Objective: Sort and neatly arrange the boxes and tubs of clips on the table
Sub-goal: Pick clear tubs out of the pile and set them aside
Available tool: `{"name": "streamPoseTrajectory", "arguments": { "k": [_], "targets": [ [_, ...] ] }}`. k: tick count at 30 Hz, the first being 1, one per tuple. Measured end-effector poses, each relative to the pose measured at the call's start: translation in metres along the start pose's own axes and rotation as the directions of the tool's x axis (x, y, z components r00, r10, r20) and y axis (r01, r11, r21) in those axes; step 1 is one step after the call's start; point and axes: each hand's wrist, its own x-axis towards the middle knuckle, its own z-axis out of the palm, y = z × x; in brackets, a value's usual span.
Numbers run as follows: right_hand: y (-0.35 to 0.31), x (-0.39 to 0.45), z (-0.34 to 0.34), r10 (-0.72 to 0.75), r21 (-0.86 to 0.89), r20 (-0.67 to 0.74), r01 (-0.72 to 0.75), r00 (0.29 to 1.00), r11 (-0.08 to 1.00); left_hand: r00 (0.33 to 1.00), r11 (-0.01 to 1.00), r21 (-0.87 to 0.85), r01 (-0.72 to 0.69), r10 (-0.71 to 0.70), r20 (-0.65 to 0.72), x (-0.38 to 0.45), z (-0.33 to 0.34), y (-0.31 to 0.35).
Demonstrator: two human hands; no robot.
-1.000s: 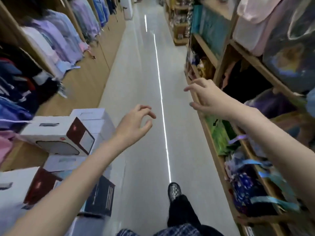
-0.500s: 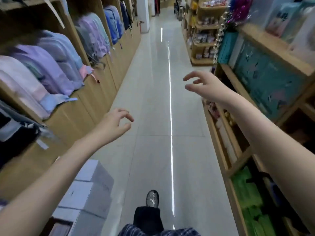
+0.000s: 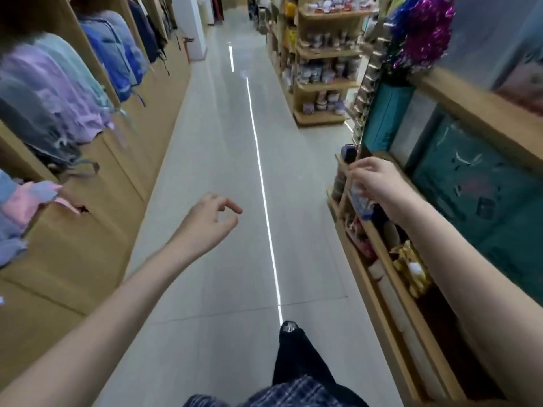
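No table and no boxes or tubs of clips are in sight. I am in a shop aisle. My left hand (image 3: 205,221) hangs over the grey floor (image 3: 223,160) with its fingers loosely curled and apart, holding nothing. My right hand (image 3: 379,186) is raised by the front edge of the wooden shelf (image 3: 379,239) on the right. Its fingers are bent downward above blurred small goods, and I see nothing gripped in it.
Backpacks (image 3: 67,92) hang along the wooden units (image 3: 97,201) on the left. The right shelves carry teal packs (image 3: 470,183) and purple tinsel (image 3: 423,33). A far shelf unit (image 3: 326,69) holds small jars. My dark shoe (image 3: 289,329) is on the floor, and the aisle runs straight ahead.
I have moved forward along the aisle; the white cartons at lower left have dropped out of view. My right hand has come down and in toward the right shelf edge.
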Motion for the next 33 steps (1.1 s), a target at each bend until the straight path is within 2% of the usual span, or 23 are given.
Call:
{"name": "streamPoseTrajectory", "arguments": {
  "k": [3, 5, 7, 9, 11, 13, 15, 17, 19, 22, 25, 29, 33],
  "targets": [
    [0.01, 0.099, 0.029, -0.181, -0.331, 0.175, 0.231, 0.968, 0.915, 0.992, 0.988, 0.147, -0.051, 0.033, 0.126, 0.107, 0.019, -0.018],
    [-0.001, 0.162, 0.041, -0.257, -0.448, 0.313, 0.381, 0.914, 0.809, 0.976, 0.968, 0.213, -0.135, 0.093, 0.195, 0.178, 0.019, -0.022],
    [-0.023, 0.227, 0.05, -0.298, -0.469, 0.386, 0.464, 0.873, 0.751, 0.976, 0.962, 0.225, -0.158, 0.118, 0.181, 0.24, 0.011, -0.02],
    [-0.045, 0.291, 0.059, -0.33, -0.449, 0.401, 0.497, 0.855, 0.743, 0.972, 0.955, 0.241, -0.173, 0.125, 0.201, 0.295, 0.005, -0.028],
    [-0.06, 0.351, 0.067, -0.356, -0.428, 0.425, 0.531, 0.832, 0.731, 0.938, 0.906, 0.335, -0.258, 0.153, 0.31, 0.35, -0.002, -0.042],
    [-0.066, 0.414, 0.072, -0.318, -0.401, 0.473, 0.522, 0.822, 0.753, 0.913, 0.88, 0.381, -0.285, 0.128, 0.387, 0.417, -0.011, -0.063],
    [-0.072, 0.487, 0.072, -0.247, -0.374, 0.499, 0.463, 0.831, 0.804, 0.936, 0.896, 0.345, -0.28, 0.174, 0.307, 0.498, -0.025, -0.087],
    [-0.083, 0.56, 0.063, -0.211, -0.365, 0.45, 0.394, 0.868, 0.844, 0.959, 0.917, 0.309, -0.252, 0.194, 0.206, 0.578, -0.04, -0.099],
    [-0.106, 0.638, 0.048, -0.234, -0.305, 0.316, 0.332, 0.919, 0.892, 0.968, 0.933, 0.269, -0.241, 0.212, 0.134, 0.666, -0.053, -0.095],
    [-0.143, 0.742, 0.03, -0.258, -0.063, 0.105, 0.266, 0.96, 0.962, 0.967, 0.956, 0.171, -0.237, 0.214, 0.141, 0.785, -0.055, -0.071],
    [-0.165, 0.842, 0.017, -0.232, 0.077, -0.001, 0.232, 0.973, 0.97, 0.942, 0.946, 0.115, -0.304, 0.281, 0.184, 0.898, -0.036, -0.042],
    [-0.167, 0.984, 0.018, -0.206, -0.03, 0.026, 0.207, 0.978, 0.978, 0.867, 0.863, 0.27, -0.427, 0.306, 0.393, 1.038, 0.009, -0.033],
    [-0.152, 1.135, -0.007, -0.214, -0.244, -0.068, 0.192, 0.975, 0.951, 0.838, 0.835, 0.295, -0.465, 0.307, 0.452, 1.17, 0.038, -0.031]
  ]
}}
